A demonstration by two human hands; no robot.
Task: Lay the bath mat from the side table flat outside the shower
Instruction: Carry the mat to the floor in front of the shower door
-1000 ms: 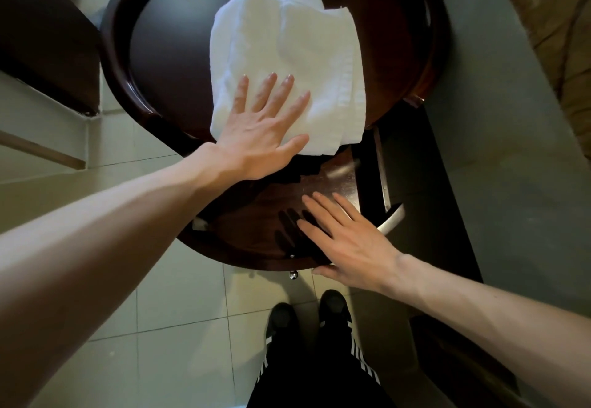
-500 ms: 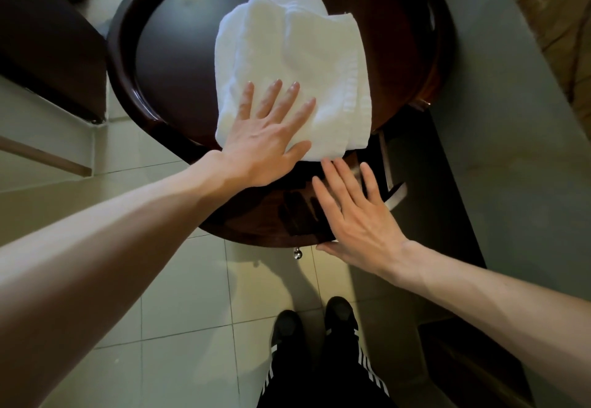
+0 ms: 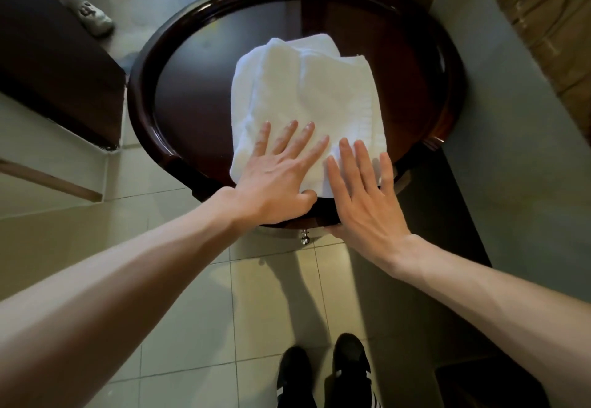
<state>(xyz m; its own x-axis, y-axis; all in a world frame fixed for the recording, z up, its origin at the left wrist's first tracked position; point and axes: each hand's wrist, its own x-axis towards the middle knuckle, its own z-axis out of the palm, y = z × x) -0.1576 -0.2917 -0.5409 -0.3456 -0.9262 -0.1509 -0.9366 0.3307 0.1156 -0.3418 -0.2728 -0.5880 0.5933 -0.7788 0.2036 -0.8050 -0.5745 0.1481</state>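
Observation:
A folded white bath mat (image 3: pixel 307 94) lies on the round dark wooden side table (image 3: pixel 192 94), toward its near right part. My left hand (image 3: pixel 278 174) rests flat on the mat's near left corner, fingers spread and straight, thumb tucked at the mat's front edge. Beside it, my right hand (image 3: pixel 361 190) lies flat with straight fingers over the mat's near right edge and the table rim.
Pale floor tiles (image 3: pixel 192 327) spread below the table, where my black shoes (image 3: pixel 323 372) stand. A dark cabinet (image 3: pixel 54 65) is at the left and a grey wall (image 3: pixel 518 152) at the right. Another person's white shoe (image 3: pixel 96 17) shows at the upper left.
My right hand has moved forward from the table's near edge onto the mat's near right edge. My left hand has stayed flat on the mat. The view has drawn back slightly.

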